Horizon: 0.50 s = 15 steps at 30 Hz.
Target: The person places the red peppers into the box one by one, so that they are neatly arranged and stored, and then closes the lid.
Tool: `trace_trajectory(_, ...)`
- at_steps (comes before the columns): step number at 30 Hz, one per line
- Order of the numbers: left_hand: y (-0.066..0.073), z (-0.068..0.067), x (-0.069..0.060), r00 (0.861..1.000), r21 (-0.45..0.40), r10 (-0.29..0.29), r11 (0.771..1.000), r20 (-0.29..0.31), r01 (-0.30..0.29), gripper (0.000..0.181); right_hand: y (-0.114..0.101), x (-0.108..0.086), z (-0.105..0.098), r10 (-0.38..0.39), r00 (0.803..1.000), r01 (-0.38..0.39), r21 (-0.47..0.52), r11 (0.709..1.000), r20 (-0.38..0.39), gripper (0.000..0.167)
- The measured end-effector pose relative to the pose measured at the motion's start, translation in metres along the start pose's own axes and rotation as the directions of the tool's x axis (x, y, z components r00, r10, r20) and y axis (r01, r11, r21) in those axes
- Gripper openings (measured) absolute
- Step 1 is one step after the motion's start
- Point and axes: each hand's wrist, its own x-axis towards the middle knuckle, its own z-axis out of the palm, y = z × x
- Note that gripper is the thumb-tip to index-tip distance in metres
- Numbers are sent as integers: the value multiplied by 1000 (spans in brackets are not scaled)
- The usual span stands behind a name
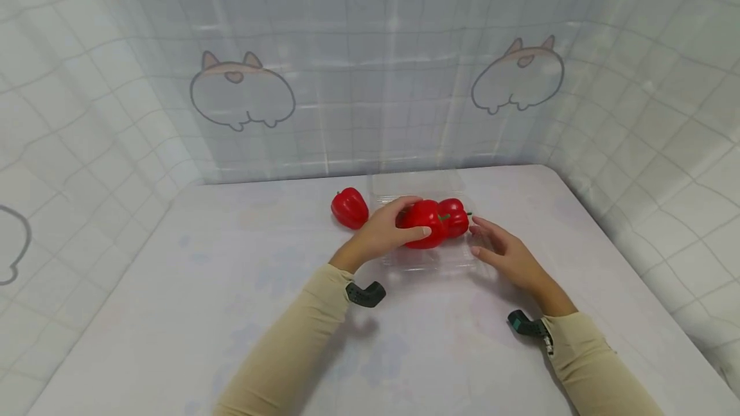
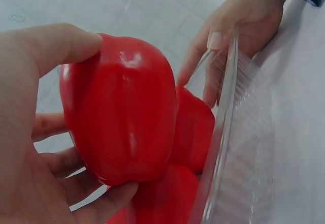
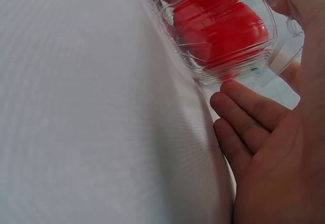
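Observation:
My left hand (image 1: pixel 384 228) grips a red bell pepper (image 1: pixel 424 223) with the thumb on one side and fingers round the other, above a clear plastic container (image 1: pixel 424 260). In the left wrist view this bell pepper (image 2: pixel 122 112) covers part of the other bell peppers (image 2: pixel 195 137) in the container. My right hand (image 1: pixel 511 259) is at the container's right end. There, in the right wrist view, its fingers (image 3: pixel 249 112) lie fairly straight beside the container's end (image 3: pixel 238 69), and the thumb is near the upper edge.
Another red bell pepper (image 1: pixel 349 208) lies on the white table (image 1: pixel 231 287), left of the container. The container's clear lid (image 1: pixel 416 182) stands open at the back. Behind and at both sides hang pale checked curtains (image 1: pixel 381 82).

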Motion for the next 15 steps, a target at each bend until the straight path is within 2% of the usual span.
trace_trajectory(7,10,12,8,999,18,25,1000,-25,-24,71,5,-1,-1,13,1000,-13,-3,1000,-4,69)
trace_trajectory(11,13,21,13,998,78,43,996,-35,-40,70,2,-1,-2,8,1000,-8,-2,1000,-1,70)
trace_trajectory(15,14,27,12,999,166,42,986,-32,-36,73,0,0,0,-2,1000,2,-5,1000,6,70)
